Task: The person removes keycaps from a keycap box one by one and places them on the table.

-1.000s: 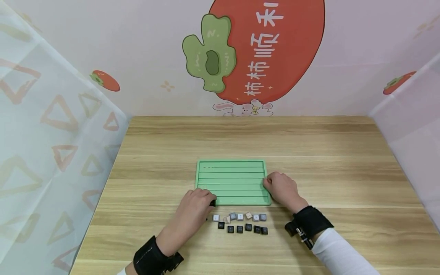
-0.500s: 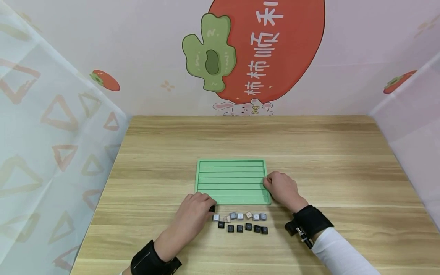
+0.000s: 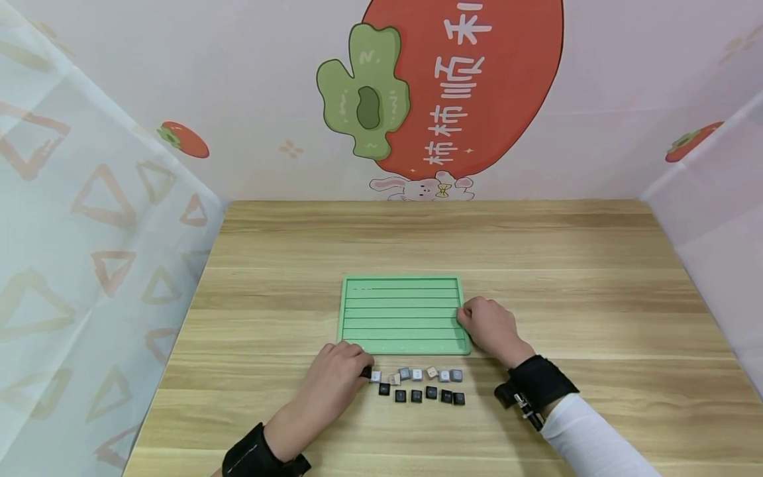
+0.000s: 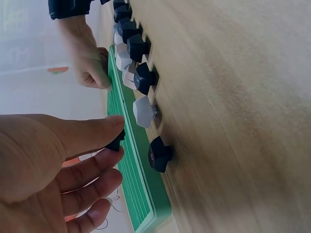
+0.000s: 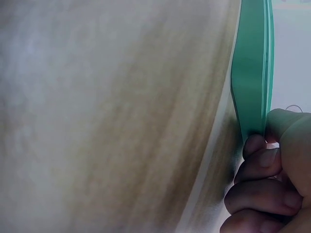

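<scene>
My left hand [image 3: 336, 377] pinches a small black keycap [image 4: 115, 141] between thumb and forefinger, just off the front left corner of a green grooved tray [image 3: 405, 315]. Under that hand, the left wrist view shows another black keycap [image 4: 159, 154] on the table beside a white keycap [image 4: 144, 112]. At the tray's right side, my right hand [image 3: 491, 328] grips the edge; thumb and curled fingers [image 5: 261, 162] meet at its corner in the right wrist view. The tray's ridges carry no keycaps in the head view.
In front of the tray lie two loose rows: white, grey and beige keycaps [image 3: 416, 375] nearer it, several black keycaps [image 3: 415, 396] closer to me. All stand on a wooden table [image 3: 536, 252], with a printed backdrop [image 3: 256, 99] behind and at both sides.
My left hand has drawn back toward me with the black keycap, from over the tray's front edge to the left end of the keycap rows. The right hand stays put on the tray.
</scene>
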The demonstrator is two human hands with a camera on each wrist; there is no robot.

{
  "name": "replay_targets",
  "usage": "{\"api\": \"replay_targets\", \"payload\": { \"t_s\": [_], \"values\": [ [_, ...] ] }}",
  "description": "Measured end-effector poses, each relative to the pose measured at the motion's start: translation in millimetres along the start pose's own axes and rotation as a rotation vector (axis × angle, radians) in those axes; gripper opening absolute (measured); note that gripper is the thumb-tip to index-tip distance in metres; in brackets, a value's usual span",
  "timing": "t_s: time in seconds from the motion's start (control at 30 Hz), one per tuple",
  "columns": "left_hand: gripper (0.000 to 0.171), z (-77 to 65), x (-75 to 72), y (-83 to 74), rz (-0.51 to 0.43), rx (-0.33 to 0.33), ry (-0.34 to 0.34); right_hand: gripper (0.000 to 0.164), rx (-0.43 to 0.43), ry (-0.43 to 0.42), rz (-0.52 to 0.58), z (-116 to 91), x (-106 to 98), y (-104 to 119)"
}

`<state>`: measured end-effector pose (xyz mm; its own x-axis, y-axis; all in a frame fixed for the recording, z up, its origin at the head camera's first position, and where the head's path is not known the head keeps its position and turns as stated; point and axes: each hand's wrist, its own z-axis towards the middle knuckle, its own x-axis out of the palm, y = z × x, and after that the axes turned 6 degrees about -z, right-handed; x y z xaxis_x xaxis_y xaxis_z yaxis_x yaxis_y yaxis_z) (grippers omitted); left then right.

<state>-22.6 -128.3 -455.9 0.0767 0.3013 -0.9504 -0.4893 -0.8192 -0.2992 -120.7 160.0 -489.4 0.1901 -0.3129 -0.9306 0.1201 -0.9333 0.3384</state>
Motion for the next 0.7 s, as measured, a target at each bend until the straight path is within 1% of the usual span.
{"api": "replay_targets", "payload": {
  "t_s": [0.27, 0.43, 0.7],
  "values": [
    [0.024, -4.8, 3.3, 0.5, 0.01, 0.006, 0.022, 0.045, -0.004, -0.007, -0.006, 0.5, 1.5, -1.0],
    [0.024, -6.7, 5.4, 0.2, -0.004, 0.008, 0.05, 0.045, -0.011, -0.014, 0.002, 0.2, 1.1, -0.9],
    [0.024, -10.4, 8.5, -1.3, -0.013, 0.013, 0.064, 0.045, -0.008, -0.014, -0.001, -0.2, 0.8, -0.4]
  ]
}}
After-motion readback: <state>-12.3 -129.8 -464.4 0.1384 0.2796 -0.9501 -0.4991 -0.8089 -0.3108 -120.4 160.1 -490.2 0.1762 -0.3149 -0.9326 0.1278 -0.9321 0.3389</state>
